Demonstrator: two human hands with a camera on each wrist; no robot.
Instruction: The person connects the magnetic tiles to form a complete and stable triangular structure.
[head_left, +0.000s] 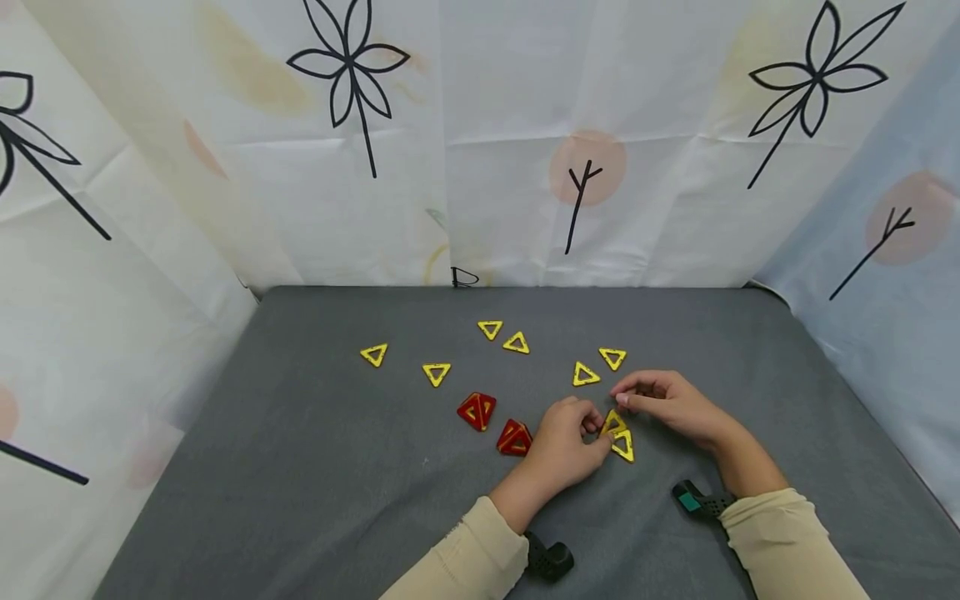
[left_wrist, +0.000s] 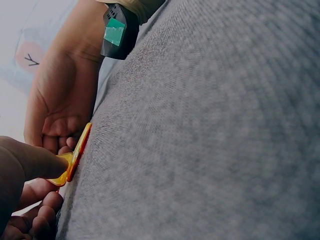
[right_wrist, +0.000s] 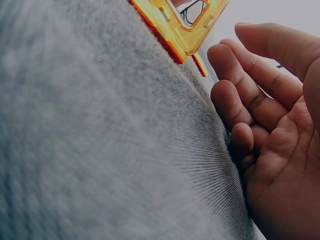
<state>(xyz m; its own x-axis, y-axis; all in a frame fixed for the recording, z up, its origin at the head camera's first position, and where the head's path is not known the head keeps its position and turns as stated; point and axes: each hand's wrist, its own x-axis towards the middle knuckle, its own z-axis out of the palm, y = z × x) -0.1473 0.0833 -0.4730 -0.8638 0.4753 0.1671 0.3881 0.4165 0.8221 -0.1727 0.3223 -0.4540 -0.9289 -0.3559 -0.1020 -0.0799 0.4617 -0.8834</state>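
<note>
My left hand [head_left: 566,442] pinches a yellow triangle tile [head_left: 613,421], a hollow see-through frame, between thumb and fingers. It stands tilted in the right wrist view, its lower edge against a second yellow triangle [head_left: 623,447] lying on the cloth. In the left wrist view the thumb covers part of the held tile [left_wrist: 61,177]. Just right of these tiles is my right hand [head_left: 678,408], fingers loosely bent and nothing between them. In the right wrist view its thumb stands apart from the fingers [right_wrist: 227,102]. Two red pyramid-like pieces [head_left: 477,411] [head_left: 514,437] sit left of the left hand.
Several more yellow triangles lie farther back on the grey cloth [head_left: 337,467], among them a pair [head_left: 586,374] [head_left: 612,358] beyond the hands and one [head_left: 373,355] at the far left. A printed white curtain [head_left: 510,217] closes off the back and sides.
</note>
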